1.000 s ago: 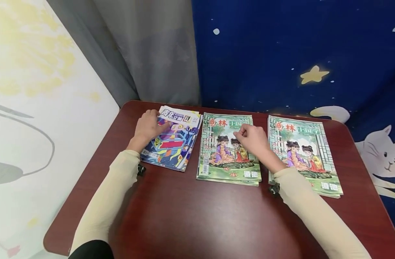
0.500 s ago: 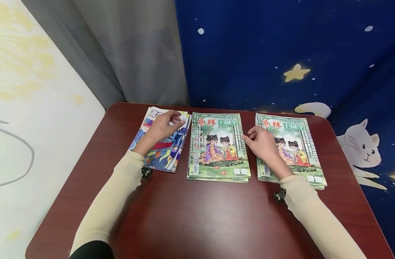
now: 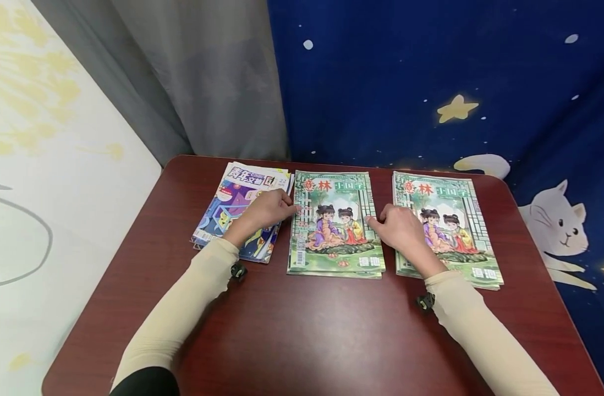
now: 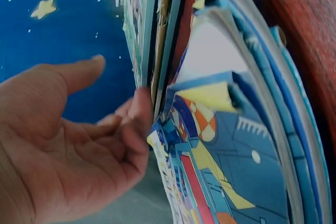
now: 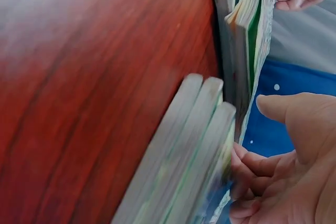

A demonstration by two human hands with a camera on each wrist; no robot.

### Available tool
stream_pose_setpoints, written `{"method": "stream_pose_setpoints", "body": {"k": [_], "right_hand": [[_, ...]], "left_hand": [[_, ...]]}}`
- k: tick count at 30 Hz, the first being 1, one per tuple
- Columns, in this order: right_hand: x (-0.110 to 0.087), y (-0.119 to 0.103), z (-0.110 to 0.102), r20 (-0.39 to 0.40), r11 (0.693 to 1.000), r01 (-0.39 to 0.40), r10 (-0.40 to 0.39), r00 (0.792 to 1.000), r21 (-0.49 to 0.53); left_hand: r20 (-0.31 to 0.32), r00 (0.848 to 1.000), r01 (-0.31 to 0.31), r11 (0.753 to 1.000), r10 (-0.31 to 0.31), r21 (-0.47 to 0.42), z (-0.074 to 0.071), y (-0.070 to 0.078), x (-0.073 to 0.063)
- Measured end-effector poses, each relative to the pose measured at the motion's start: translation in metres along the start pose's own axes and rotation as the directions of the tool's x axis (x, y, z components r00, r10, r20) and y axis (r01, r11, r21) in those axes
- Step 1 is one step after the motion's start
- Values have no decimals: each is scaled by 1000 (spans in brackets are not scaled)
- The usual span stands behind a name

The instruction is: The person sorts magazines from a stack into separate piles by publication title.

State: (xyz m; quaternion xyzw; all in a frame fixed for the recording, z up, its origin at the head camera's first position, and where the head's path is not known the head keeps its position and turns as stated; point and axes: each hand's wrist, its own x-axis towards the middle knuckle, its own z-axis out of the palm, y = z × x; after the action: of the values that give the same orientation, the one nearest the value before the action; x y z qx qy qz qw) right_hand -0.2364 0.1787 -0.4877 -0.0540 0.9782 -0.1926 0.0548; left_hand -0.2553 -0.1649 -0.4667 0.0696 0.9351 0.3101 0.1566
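Note:
In the head view, my left hand [image 3: 266, 210] is between two magazine stacks, fingertips at the left edge of the middle magazine stack [image 3: 336, 258]. That stack's green cover shows two cartoon children. My right hand [image 3: 400, 226] has its fingertips at the same stack's right edge, and its wrist overlaps the right magazine stack [image 3: 455, 250], which bears the same cover. In the left wrist view, the thumb stands apart while the bent fingers meet the middle stack's side. The right wrist view shows the right hand [image 5: 299, 156] with thumb extended, fingers bent low between the stacks.
A third magazine stack [image 3: 235, 206] with a purple-blue cover lies at the left, slightly fanned, its corners curled in the left wrist view. The dark red table [image 3: 307, 330] backs onto a grey curtain [image 3: 223, 82] and a blue starry curtain [image 3: 381, 82].
My left hand has moved from the left stack rightward to the middle stack's left edge. The right hand went from above the middle stack to its right edge. The view has shifted slightly.

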Motion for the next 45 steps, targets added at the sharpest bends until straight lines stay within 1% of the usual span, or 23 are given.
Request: {"method": "stream_pose_setpoints", "body": {"k": [2,6,8,12,16,19,20,24,26,27,28,29,33,35,37,39,42,44,45], "right_hand": [[-1,-1,0,39,1000,-9,9,999,-6],[-3,-3,-1,104,1000,-23,23,994,-4],[-2,-3,-1,114,1000,-27,28,993,-2],[0,-3,1,128,999,-40,37,991,21],[-1,-1,2,139,997,-62,56,989,39],[-2,-1,3,130,997,-72,66,989,41],[-2,-2,3,126,997,-71,65,990,43],[-2,-6,4,114,997,-55,48,992,56],[-3,-8,5,108,997,-50,43,993,59],[-3,-9,6,103,997,-49,43,994,56],[-3,-10,7,97,997,-49,44,994,54],[-3,-11,7,90,998,-45,41,995,50],[-5,-16,10,66,1000,-22,22,998,7],[-7,-18,11,49,1000,-12,13,999,-15],[-7,-20,11,31,999,-20,21,999,-31],[-8,-20,11,18,999,-30,31,999,-32],[-7,-20,10,23,999,-44,45,999,-27],[-6,-19,9,46,999,-42,43,998,-18],[-6,-19,8,59,999,-42,43,997,-12]], "left_hand": [[10,1000,24,999,-24,46,4,4,2],[73,996,50,991,-59,126,12,9,7],[89,993,60,987,-74,147,14,10,9],[113,989,72,984,-91,162,14,10,9],[142,986,60,980,-88,188,15,12,7],[129,989,46,973,-76,225,16,19,4],[116,990,44,968,-75,247,17,22,2],[46,996,59,937,-79,344,17,32,-4],[25,997,53,921,-67,386,17,35,-8],[20,998,48,920,-61,390,17,35,-9],[17,999,39,921,-49,388,17,35,-10],[21,999,30,928,-40,372,16,35,-12],[65,998,3,965,-21,261,10,30,-18],[84,996,-4,979,-13,205,7,28,-21],[86,996,-27,982,11,185,5,27,-22],[77,997,-37,986,25,160,6,25,-22],[56,998,-30,993,24,112,8,21,-20],[43,999,-14,999,12,44,9,19,-19],[43,999,-16,1000,16,6,10,18,-18]]}}
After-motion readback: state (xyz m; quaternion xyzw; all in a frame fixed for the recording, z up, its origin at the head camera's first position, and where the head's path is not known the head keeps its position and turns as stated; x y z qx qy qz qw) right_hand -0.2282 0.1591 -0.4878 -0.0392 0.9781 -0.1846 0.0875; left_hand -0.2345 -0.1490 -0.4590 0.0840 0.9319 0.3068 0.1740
